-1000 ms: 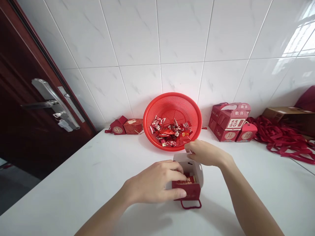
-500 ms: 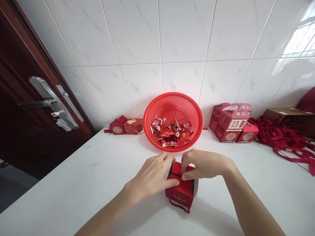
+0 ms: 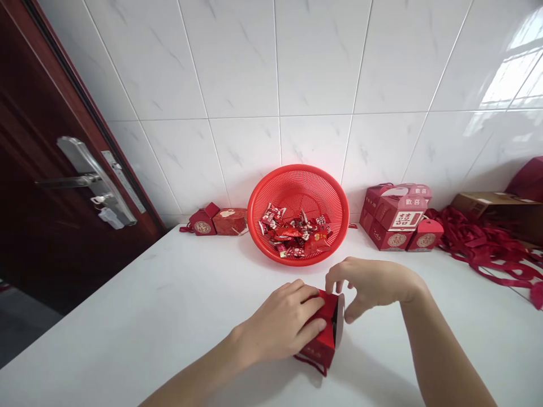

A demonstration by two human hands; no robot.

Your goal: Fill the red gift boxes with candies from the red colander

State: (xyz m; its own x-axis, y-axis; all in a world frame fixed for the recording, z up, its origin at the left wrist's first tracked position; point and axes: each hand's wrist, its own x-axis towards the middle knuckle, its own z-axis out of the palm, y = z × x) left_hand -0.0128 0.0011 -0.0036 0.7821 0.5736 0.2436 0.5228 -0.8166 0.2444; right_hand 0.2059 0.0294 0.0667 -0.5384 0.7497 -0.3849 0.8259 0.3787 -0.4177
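Note:
A small red cardboard gift box [image 3: 317,350] with a dark red cord handle lies on the white table. Over its top lies my left hand [image 3: 285,325], its fingers and thumb pressing the top flaps and holding the box. Most of the top is hidden under that hand. At the box's right end, a side flap [image 3: 340,319] stands out with its pale inner face showing. My right hand [image 3: 371,288] is beside this flap, fingers curved and apart from the thumb. The thumb tip is at the flap's edge; whether it touches, I cannot tell.
Behind the box, a red plastic basket [image 3: 299,186] holds wrapped candies [image 3: 294,234]. Small red boxes [image 3: 216,220] sit at the back left. More red boxes [image 3: 399,217] are stacked right, beside red ribbons [image 3: 479,237] and a cardboard box [image 3: 496,203]. Left is a door [image 3: 42,226].
My left hand has moved right, further over the top of the box. My right hand has shifted from the top flaps to the box's right end, with its fingers spreading.

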